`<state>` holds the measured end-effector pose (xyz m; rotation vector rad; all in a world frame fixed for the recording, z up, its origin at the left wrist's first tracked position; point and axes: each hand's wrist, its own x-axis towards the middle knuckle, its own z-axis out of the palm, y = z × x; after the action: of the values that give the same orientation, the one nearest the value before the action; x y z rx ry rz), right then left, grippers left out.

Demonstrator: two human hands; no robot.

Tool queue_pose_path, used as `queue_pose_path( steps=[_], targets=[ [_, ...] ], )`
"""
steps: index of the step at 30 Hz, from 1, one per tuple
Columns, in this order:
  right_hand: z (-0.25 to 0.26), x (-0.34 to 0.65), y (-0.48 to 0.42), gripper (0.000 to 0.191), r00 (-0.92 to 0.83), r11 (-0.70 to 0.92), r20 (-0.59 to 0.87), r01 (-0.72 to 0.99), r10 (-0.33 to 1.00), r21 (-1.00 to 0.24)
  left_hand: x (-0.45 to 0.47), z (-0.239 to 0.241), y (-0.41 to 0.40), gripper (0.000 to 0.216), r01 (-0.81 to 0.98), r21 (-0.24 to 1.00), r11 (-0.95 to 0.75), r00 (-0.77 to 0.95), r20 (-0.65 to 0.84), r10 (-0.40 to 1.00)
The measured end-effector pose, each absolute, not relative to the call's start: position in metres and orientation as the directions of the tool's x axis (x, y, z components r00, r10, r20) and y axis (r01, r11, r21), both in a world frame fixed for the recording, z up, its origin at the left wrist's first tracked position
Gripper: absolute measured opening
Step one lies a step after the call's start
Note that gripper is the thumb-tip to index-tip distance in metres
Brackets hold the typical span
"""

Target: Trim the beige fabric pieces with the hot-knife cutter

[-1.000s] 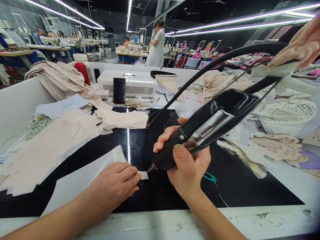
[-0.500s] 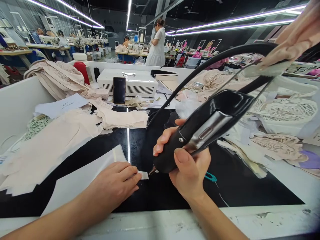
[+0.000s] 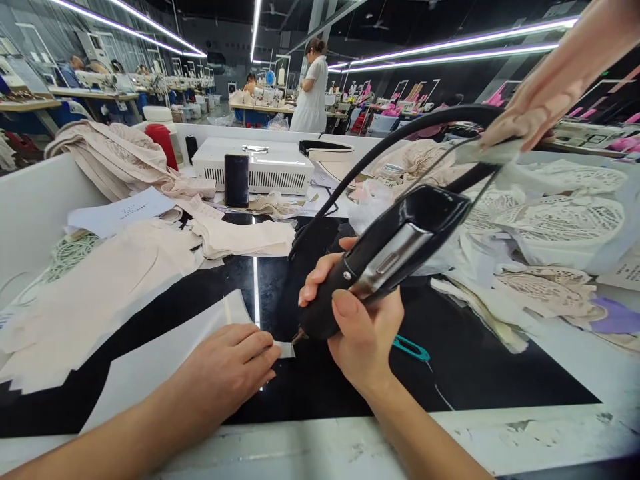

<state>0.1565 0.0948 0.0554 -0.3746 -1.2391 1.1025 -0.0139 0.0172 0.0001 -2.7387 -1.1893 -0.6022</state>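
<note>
My right hand [image 3: 361,327] is wrapped round the grip of a black corded hand tool [image 3: 385,257], whose small tip touches the corner of a white fabric piece [image 3: 165,357] on the glossy black worktop [image 3: 465,363]. My left hand [image 3: 227,367] lies palm down on that fabric, fingers flat and pressing its edge just left of the tool's tip. The tool's thick black cable [image 3: 400,143] arcs up and to the right.
Beige fabric pieces [image 3: 100,280] and a paper sheet [image 3: 123,210] lie at the left. A white machine box [image 3: 255,167] with a black phone [image 3: 237,180] stands behind. Lace pieces [image 3: 560,220] are piled at the right. A teal clip [image 3: 411,347] lies by my wrist. Another person's hand [image 3: 530,113] touches the cable top right.
My right hand and the tool have shifted slightly left, bringing the tip onto the fabric corner. The other person's hand has moved left along the cable. My left hand has stayed put.
</note>
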Motion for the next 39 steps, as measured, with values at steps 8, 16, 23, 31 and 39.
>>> queue_pose_path(
  steps=[8, 16, 23, 31, 39],
  targets=[
    [0.057, 0.159, 0.096, 0.030, -0.069, 0.480, 0.576, -0.475, 0.815, -0.737, -0.014, -0.001, 0.017, 0.023, 0.718, 0.067, -0.693, 0.612, 0.415, 0.674],
    [0.054, 0.156, 0.094, 0.029, -0.068, 0.478, 0.571, -0.470, 0.818, -0.742, -0.014, -0.001, 0.018, 0.022, 0.720, 0.065, -0.691, 0.615, 0.404, 0.678],
    [0.058, 0.164, 0.088, 0.037, -0.072, 0.455, 0.556, -0.495, 0.828, -0.740, -0.015, -0.003, 0.017, 0.022, 0.713, 0.082, -0.697, 0.621, 0.389, 0.681],
    [0.054, 0.160, 0.084, 0.037, -0.077, 0.440, 0.538, -0.483, 0.840, -0.757, -0.014, -0.001, 0.019, 0.022, 0.717, 0.073, -0.694, 0.619, 0.390, 0.681],
    [0.055, 0.164, 0.084, 0.039, -0.075, 0.464, 0.551, -0.452, 0.831, -0.761, -0.020, -0.001, 0.019, 0.022, 0.717, 0.096, -0.690, 0.611, 0.390, 0.689]
  ],
)
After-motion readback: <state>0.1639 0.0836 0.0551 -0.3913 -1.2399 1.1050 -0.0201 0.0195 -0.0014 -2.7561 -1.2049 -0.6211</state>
